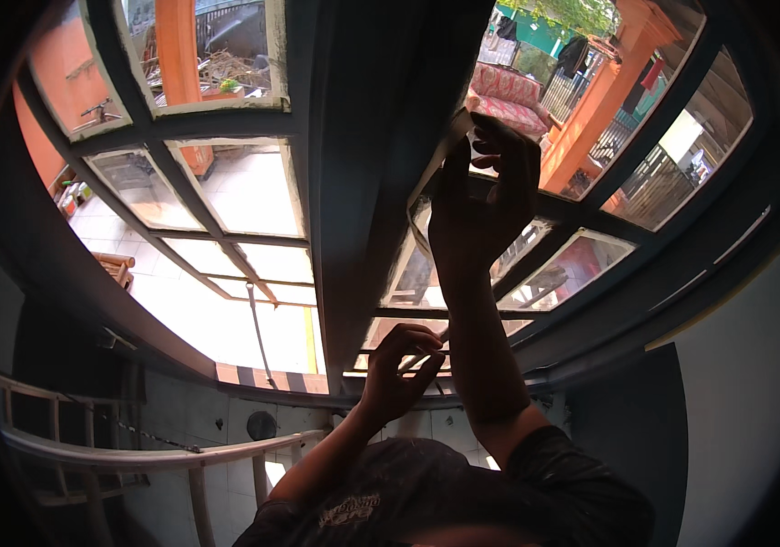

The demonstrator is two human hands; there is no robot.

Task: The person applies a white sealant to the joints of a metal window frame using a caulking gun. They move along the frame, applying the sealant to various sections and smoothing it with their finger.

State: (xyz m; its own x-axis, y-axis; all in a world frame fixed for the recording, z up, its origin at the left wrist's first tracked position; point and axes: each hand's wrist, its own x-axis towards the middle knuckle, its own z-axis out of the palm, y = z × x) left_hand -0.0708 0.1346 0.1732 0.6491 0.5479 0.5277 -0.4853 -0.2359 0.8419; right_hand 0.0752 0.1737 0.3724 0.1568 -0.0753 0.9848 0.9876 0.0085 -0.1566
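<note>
Right hand (488, 196) raised, grip unclear in shadow; pale strip (428, 179) beside it, along the right window's (574, 212) left edge. Left hand (396, 369) lower, fingertips drawn close; contents cannot be told.

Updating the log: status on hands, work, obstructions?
Left hand low, curled, grip unclear in shadow. Right hand higher, at pale thin strip beside dark-framed, multi-pane glass window. Right forearm hides part of window.

A thin, pale strip (445, 150) bends in a slack curve, slanting down before a dark-framed, multi-paned window (581, 214).
</note>
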